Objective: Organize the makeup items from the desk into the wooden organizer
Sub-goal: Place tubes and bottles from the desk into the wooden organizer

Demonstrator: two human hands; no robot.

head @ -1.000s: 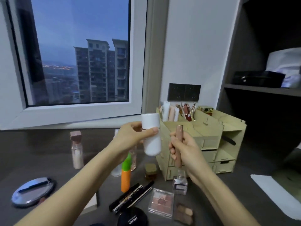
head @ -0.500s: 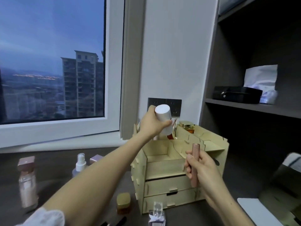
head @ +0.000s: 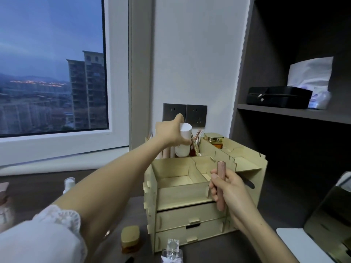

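The wooden organizer (head: 182,192) stands on the dark desk, with open top compartments and two shut drawers below. My left hand (head: 169,131) reaches over its back left corner and grips a white bottle (head: 183,143), held upright with its base down among the tubes in the back compartment. My right hand (head: 226,188) is in front of the organizer's right half, closed around a slim pink tube (head: 221,184) held upright. A gold-capped jar (head: 214,139) sits in a back right compartment.
On the desk in front lie a gold-lidded jar (head: 130,239), a clear perfume bottle (head: 172,250), a spray bottle (head: 69,184) and a pink-capped bottle (head: 3,204) at far left. A mirror (head: 330,221) leans at right. A shelf (head: 292,112) carries a black case.
My left hand has carried the white bottle forward and down into the organizer's back left compartment. The view has moved closer to the organizer. My right hand still holds the pink tube.
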